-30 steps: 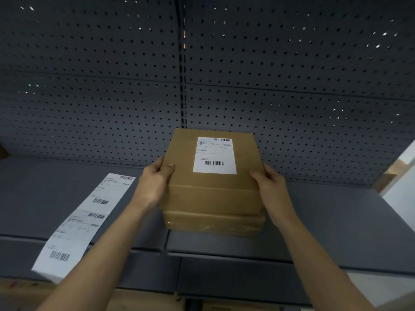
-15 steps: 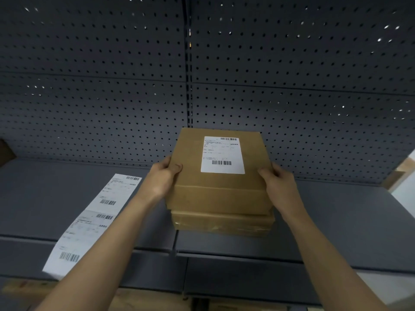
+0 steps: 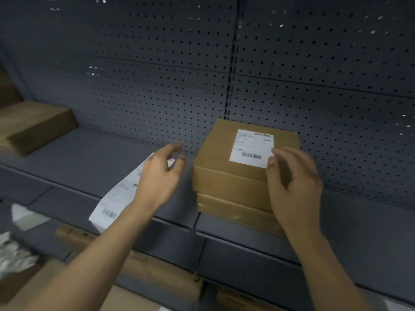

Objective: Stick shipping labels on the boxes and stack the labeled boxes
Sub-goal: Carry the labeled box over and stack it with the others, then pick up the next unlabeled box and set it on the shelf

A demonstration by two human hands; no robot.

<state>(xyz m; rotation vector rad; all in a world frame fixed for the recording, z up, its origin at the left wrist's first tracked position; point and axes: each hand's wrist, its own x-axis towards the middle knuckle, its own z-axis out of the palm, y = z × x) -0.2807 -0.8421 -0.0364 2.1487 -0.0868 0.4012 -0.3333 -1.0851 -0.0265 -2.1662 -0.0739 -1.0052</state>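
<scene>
The top box (image 3: 224,158) now sits square on the lower box (image 3: 233,209), label (image 3: 252,148) up, on the shelf (image 3: 89,158) right of the middle. Half a second ago I had both hands clamped on its sides; now both are off it. My left hand (image 3: 157,178) has drawn away to the left, fingers (image 3: 174,148) apart and holding nothing, clear of the box. My right hand (image 3: 294,185) hangs in front of the box's right side, fingers loosely spread and gripping nothing; the blur hides whether the thumb brushes the label's corner. The view has also swung left.

I judge this box as done: labelled and stacked, two high. Next comes a fresh one.

The stack's front edge stands close to the shelf lip, and its rear is near the back panel (image 3: 157,86), so there is little room to nudge it either way. The label strip (image 3: 116,198) lies just left of it, under my left hand, its end hanging over the lip. Beyond that, open shelf runs to another box (image 3: 38,124) at far left, well apart.
</scene>
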